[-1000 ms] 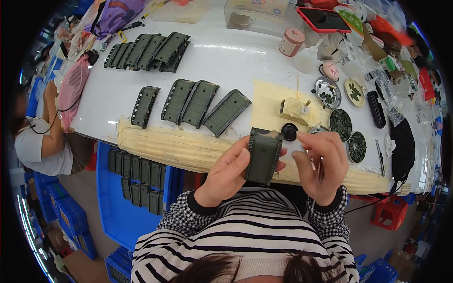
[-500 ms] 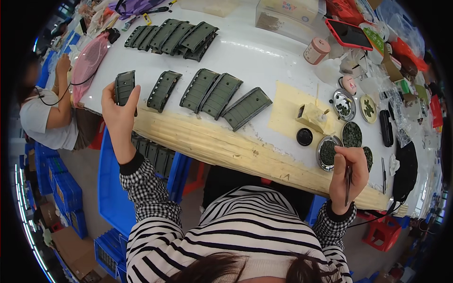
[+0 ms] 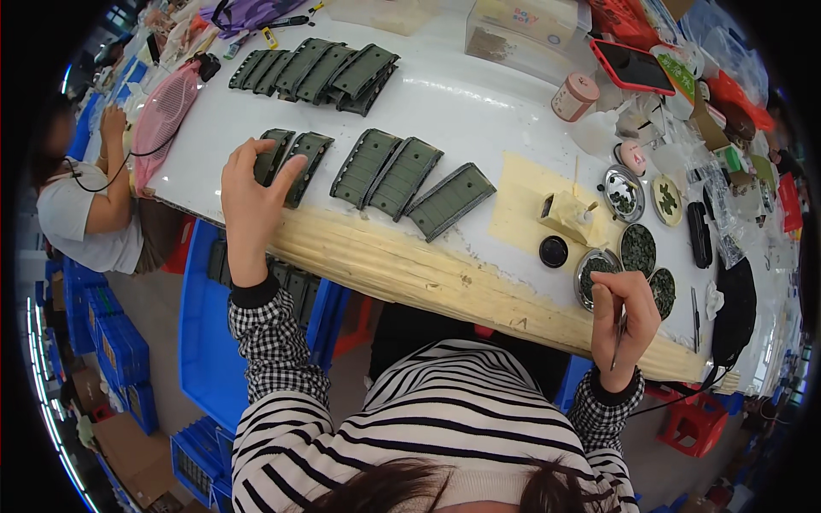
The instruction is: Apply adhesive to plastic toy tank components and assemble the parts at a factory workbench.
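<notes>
My left hand (image 3: 252, 197) has its thumb and fingers around a dark green, slightly curved ribbed panel (image 3: 274, 147), close beside a similar panel (image 3: 310, 167) on the table. To the right lie two overlapping green panels (image 3: 402, 178) and a slanted one (image 3: 451, 201). My right hand (image 3: 629, 316) is closed on slim metal tweezers (image 3: 622, 329), just in front of a round tin of small dark green pieces (image 3: 592, 275). Whether the tweezer tips grip a piece is hidden by my fingers.
More panels (image 3: 316, 70) are lined up at the back left. Near the tins are a black round cap (image 3: 553, 250) and a yellowish wrapped block (image 3: 564, 208) on yellow paper. A red-framed phone (image 3: 633, 66) lies far right. Another person (image 3: 94, 188) sits at left. A blue crate (image 3: 201, 342) stands below the table.
My left hand has moved right with its panel, bringing it next to the neighbouring panel. My right hand has shifted slightly, still holding the tweezers.
</notes>
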### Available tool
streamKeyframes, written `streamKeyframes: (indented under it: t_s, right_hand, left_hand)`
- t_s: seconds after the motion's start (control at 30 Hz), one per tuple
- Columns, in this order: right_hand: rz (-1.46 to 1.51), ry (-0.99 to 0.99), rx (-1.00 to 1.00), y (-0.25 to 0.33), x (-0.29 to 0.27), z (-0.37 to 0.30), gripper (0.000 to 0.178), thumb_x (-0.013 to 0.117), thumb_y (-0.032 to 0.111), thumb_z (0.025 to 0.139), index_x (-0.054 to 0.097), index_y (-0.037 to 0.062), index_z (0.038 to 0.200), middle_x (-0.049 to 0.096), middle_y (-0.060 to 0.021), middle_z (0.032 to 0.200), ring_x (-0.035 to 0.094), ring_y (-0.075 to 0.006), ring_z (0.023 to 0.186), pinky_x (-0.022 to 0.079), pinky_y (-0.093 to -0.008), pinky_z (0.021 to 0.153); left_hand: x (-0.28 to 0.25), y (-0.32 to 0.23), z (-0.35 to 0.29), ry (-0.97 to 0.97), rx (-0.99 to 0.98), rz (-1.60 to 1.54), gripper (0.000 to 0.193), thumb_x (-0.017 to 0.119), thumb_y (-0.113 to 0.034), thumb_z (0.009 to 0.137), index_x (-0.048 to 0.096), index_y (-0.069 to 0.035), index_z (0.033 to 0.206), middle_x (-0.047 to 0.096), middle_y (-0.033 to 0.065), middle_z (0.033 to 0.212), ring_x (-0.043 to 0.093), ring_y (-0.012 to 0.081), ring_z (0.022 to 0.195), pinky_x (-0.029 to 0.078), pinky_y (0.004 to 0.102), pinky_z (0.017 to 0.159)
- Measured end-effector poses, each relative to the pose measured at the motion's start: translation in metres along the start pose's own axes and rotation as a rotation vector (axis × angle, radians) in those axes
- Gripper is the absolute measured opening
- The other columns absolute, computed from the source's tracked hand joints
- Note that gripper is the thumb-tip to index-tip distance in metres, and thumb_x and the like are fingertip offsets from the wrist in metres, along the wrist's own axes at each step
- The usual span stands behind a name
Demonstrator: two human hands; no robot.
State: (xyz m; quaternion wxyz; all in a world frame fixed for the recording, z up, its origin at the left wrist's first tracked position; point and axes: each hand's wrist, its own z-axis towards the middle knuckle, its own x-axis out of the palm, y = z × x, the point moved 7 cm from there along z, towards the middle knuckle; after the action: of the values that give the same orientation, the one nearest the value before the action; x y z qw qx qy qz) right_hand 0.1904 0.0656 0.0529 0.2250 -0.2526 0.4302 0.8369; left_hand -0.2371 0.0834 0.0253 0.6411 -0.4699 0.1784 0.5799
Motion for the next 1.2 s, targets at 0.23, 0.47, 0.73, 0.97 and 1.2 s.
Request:
streamKeyframes:
  t_s: [0.23,0.47,0.73,0.97,1.2]
  right_hand:
    - [0.2,-0.077,-0.003,-0.007,-0.011,-0.002,0.018,0.064,0.016,0.09,0.067,-0.001,0.093,0.055,-0.0064,0.073,0.046,-0.0105,0.06,0.034,-0.022,0.053]
    - [0.108,0.174,-0.002,0.014,0.016,0.003,0.06,0.081,0.03,0.07,0.06,0.0002,0.118,0.057,-0.0084,0.096,0.056,-0.0176,0.073,0.045,-0.026,0.058]
    - [0.273,0.266,-0.123,0.036,0.039,0.002,0.066,0.082,0.031,0.067,0.059,-0.0014,0.119,0.061,-0.0145,0.098,0.064,-0.0267,0.081,0.052,-0.0325,0.066]
    - [0.211,0.055,-0.125,0.03,0.031,-0.006,0.067,0.087,0.031,0.067,0.06,-0.0018,0.119,0.057,-0.0083,0.097,0.054,-0.0136,0.079,0.043,-0.0227,0.059]
    - [0.262,-0.119,0.156,-0.029,-0.03,-0.017,0.081,0.028,0.068,0.092,0.067,-0.0013,0.106,0.058,-0.0084,0.086,0.051,-0.0158,0.059,0.048,-0.0265,0.063]
  left_hand:
    - [0.01,-0.023,-0.012,0.0,0.126,0.107,0.043,0.078,-0.02,0.073,0.061,0.0,0.107,0.061,0.0144,0.107,0.054,0.0321,0.106,0.042,0.0405,0.093]
    - [-0.006,-0.127,-0.045,0.288,0.375,-0.564,0.05,0.079,-0.002,0.064,0.062,0.0,0.111,0.063,0.013,0.102,0.062,0.0259,0.092,0.05,0.0321,0.079]
    - [0.022,-0.185,-0.075,0.652,0.34,-1.168,0.072,0.085,-0.014,0.066,0.051,-0.002,0.128,0.058,0.0128,0.118,0.06,0.0251,0.103,0.051,0.0349,0.086]
    - [0.084,-0.206,-0.143,0.634,-0.73,-2.488,0.054,0.041,-0.034,0.101,0.027,-0.004,0.144,0.041,0.0201,0.14,0.043,0.0334,0.13,0.038,0.0474,0.108]
    - [0.086,-0.186,-0.128,0.791,-0.63,-2.031,0.041,0.048,-0.013,0.099,0.037,0.0,0.137,0.054,0.0216,0.128,0.053,0.0338,0.122,0.047,0.0455,0.101]
